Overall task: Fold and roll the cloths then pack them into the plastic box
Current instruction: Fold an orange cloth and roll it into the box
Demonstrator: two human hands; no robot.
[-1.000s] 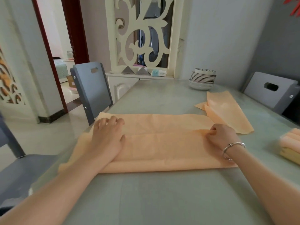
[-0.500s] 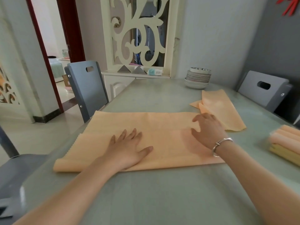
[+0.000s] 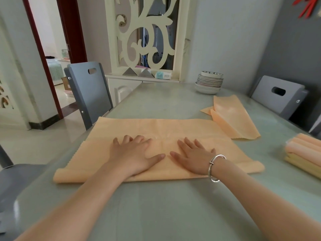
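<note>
Now left hand (image 3: 134,156) and right hand (image 3: 192,156) flat, fingers spread, side by side pressing folded orange cloth (image 3: 156,148)

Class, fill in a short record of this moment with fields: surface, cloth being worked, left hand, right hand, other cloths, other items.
surface: grey-green table
cloth being worked: orange cloth, folded, lying flat, folded edge towards the person
left hand: left hand flat on the cloth, fingers spread
right hand: right hand flat on the cloth, bracelet on the wrist
other cloths: second orange cloth loosely folded further back on the right; rolled cloths at the right edge
other items: stack of plates; two grey chairs
</note>
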